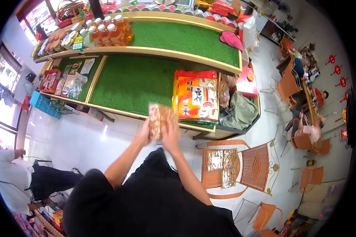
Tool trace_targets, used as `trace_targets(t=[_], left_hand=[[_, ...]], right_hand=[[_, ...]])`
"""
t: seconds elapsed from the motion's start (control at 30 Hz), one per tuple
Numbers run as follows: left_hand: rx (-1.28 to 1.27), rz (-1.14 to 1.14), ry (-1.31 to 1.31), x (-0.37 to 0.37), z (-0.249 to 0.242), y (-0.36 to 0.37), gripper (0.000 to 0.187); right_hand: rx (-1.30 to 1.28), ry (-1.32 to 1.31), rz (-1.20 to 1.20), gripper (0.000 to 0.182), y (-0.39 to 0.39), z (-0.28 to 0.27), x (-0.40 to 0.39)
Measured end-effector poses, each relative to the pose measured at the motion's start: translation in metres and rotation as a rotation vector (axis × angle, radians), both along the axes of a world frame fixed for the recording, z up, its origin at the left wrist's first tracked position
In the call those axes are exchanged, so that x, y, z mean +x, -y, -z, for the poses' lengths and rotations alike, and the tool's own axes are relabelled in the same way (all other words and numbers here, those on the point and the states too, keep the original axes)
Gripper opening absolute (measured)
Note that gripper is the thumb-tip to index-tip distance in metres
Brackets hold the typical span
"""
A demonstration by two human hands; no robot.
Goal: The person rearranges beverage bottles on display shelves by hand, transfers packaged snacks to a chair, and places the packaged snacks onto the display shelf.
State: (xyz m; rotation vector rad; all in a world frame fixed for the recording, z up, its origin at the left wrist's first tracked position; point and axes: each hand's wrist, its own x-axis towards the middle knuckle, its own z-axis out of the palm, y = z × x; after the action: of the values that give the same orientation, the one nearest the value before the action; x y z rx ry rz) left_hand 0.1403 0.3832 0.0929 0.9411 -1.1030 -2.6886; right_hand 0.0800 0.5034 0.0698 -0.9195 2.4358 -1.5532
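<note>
A clear plastic packet of brown snack food (157,114), a little blurred, is held upright in front of my body. My left hand (144,133) grips its left edge. Around the lower right side are the fingers of my right hand (170,135), pressed against the packet. Just beyond it, on the green-covered lower shelf (134,85), lies a stack of large red and yellow rice cracker bags (197,96). Several similar shiny packets (222,161) rest on the seat of a wicker chair (255,168) to my right.
Bottles of amber liquid (111,33) and a pink cap (231,39) sit on the upper shelf. A grey-green cloth or bag (241,112) fills the lower shelf's right end. One person (16,175) stands at left; others sit at a table at right.
</note>
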Motion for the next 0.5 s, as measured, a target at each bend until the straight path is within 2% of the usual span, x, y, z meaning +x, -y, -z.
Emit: trace_targets(t=[0.03,0.07,0.1,0.17,0.23,0.3,0.33,0.37,0.43,0.5], left_hand=[[0.070,-0.035,-0.017,0.020,0.020,0.003,0.056],[0.179,-0.067,0.032,0.043,0.050,0.005,0.055],[0.186,-0.124,-0.009,0.058,0.077,0.005,0.054],[0.260,-0.157,0.041,0.082,0.094,0.012,0.053],[0.284,-0.024,0.140,0.101,0.104,0.041,0.050],[0.240,0.057,0.228,0.110,0.118,0.086,0.049],[0.159,0.057,0.188,0.113,0.111,0.109,0.054],[0.114,0.072,0.156,0.112,0.104,0.136,0.056],[-0.037,0.039,0.115,0.099,0.077,0.181,0.065],[-0.439,-0.073,-0.008,0.079,0.042,0.215,0.075]], right_hand=[[0.068,0.020,0.025,0.048,0.013,0.022,0.023],[0.137,0.181,-0.036,0.051,0.018,0.042,0.033],[0.209,0.342,-0.099,0.054,0.025,0.058,0.041],[0.281,0.406,-0.163,0.051,0.038,0.076,0.054],[0.354,0.481,-0.233,0.049,0.065,0.082,0.055],[0.342,0.723,-0.354,0.047,0.110,0.068,0.048],[0.354,0.510,-0.305,0.043,0.128,0.101,0.048],[0.164,0.700,-0.291,0.039,0.155,0.100,0.046],[0.103,0.649,-0.255,0.035,0.201,0.051,0.034],[-0.061,0.618,-0.257,0.032,0.234,0.027,0.011]])
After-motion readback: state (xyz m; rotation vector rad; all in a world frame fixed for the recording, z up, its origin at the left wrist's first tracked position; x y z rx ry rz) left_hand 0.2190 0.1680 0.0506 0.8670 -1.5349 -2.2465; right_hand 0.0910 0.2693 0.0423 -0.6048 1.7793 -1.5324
